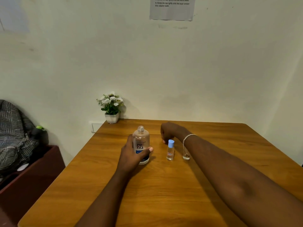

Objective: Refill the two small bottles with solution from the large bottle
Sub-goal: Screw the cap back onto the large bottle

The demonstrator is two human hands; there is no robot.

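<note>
On a wooden table (164, 185), the left hand (129, 154) wraps the uncapped large bottle (141, 143) while the right hand (167, 131), fingers curled, possibly setting down its cap, hovers behind the blue-capped small bottle (170, 150); a second small bottle (186, 156) is half-hidden; uncapping comes next.

large bottle (141, 141) left of small bottle (170, 150), on table (164, 185)

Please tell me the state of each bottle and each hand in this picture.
large bottle: upright, cap off, gripped by left hand.
capped small bottle: upright, blue cap on.
second small bottle: mostly hidden behind right wrist.
left hand: closed around large bottle.
right hand: curled, contents not visible.
</note>
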